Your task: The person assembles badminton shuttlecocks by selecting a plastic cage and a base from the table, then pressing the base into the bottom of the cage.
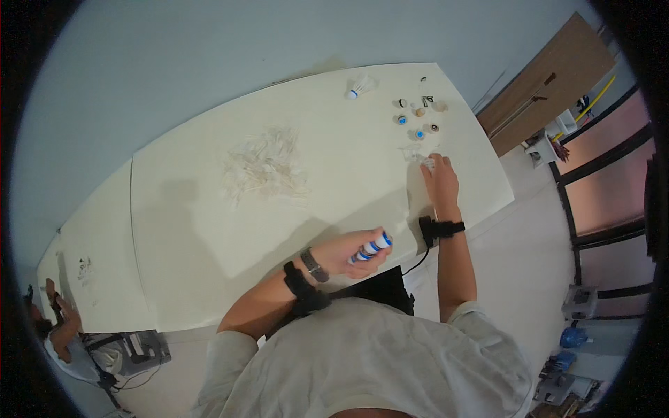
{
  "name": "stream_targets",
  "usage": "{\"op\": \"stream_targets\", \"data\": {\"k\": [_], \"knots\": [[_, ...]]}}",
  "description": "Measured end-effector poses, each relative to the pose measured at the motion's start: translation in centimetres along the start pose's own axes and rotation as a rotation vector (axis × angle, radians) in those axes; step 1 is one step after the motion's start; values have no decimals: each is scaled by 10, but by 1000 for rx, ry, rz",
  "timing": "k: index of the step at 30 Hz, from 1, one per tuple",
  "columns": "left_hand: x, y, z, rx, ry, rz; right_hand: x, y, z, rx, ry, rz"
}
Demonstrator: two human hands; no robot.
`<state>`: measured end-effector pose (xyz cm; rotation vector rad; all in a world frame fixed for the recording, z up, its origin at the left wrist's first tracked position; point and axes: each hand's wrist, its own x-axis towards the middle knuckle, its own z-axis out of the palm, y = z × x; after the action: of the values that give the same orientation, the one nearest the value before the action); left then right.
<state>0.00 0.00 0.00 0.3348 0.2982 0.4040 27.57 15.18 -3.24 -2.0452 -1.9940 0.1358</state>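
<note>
Resting in the left hand (354, 255), the blue-and-white tube (375, 245) is held slantwise above the near edge of the surface (348, 174), its upper end showing past the curled fingers. It looks light and stiff, with a smooth skin that may slip if held loosely; the middle seems the best place to grip, leaving the ends free, and a moderate squeeze should do it no harm. Whether it is one piece or several stacked, I cannot tell. To its right, the right hand (442, 185) reaches down with bent fingers at the clear bits (411, 152); whether it pinches one or merely touches cannot be made out. Those bits look thin, very light and likely slick, so fingertips at an edge would suit them best. Just beyond lie small round caps (419, 134), probably firm and apt to roll, and dark clips (427, 102). Farther out, a shuttlecock (360, 88) lies near the far edge, its skirt likely easy to bend and its blue-banded base safer to hold. Leftward spreads a loose pile (268, 167) of pale, clear pieces, probably prone to tangling.
</note>
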Motion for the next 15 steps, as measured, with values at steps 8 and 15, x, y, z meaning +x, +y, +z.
{"op": "stream_targets", "data": {"k": [8,15], "knots": [[54,34,-29,198,-308,109,-27,-54,-47,873,-214,-198],[61,-3,-28,228,-747,-286,42,-196,8,963,12,-663]]}}
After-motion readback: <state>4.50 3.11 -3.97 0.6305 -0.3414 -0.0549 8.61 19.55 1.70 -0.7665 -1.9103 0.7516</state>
